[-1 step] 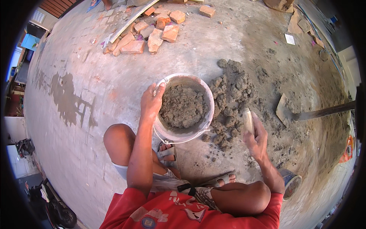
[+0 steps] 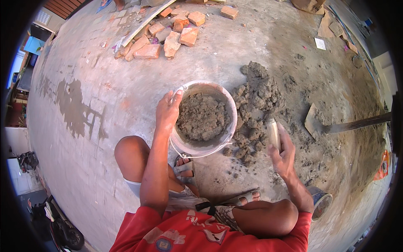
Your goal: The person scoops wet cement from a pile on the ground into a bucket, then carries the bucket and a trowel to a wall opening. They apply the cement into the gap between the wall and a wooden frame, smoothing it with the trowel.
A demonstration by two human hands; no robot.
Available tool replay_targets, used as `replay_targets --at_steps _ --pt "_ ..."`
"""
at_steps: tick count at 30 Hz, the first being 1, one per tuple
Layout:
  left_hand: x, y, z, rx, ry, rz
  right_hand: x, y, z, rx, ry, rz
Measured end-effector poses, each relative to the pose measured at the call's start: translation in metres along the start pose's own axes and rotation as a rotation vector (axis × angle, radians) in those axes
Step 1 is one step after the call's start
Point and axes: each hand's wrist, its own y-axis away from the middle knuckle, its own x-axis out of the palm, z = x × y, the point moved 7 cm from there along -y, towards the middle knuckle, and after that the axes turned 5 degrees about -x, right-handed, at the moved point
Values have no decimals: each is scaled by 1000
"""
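In front of me stands a whitish bucket with a thin wire handle, holding grey, lumpy mortar. My left hand grips its left rim, thumb over the edge. My right hand is closed around a pale, rounded tool handle. What the handle belongs to cannot be made out. That hand is beside the near right part of a heap of wet mortar, which lies on the ground just right of the bucket.
A shovel lies at the right with its blade in scattered mortar. Broken bricks are piled at the far left beside a long board. A second bucket stands near my right knee. A wet patch marks the paving leftward.
The far end of the mortar heap looks slightly different in shape. Both hands keep almost the same place and grip.
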Motion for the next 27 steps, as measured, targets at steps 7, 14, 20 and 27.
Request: replay_targets --at_steps 7,14,20,27 --pt "14 -10 5 -39 266 138 89 -9 -9 -412 363 184" --pt "1 -15 19 -125 422 109 16 -18 3 -156 54 -14" --pt "6 -21 34 -173 312 32 -9 115 -87 683 -205 663" --pt "9 -24 32 -173 341 59 108 177 -147 754 -379 702"
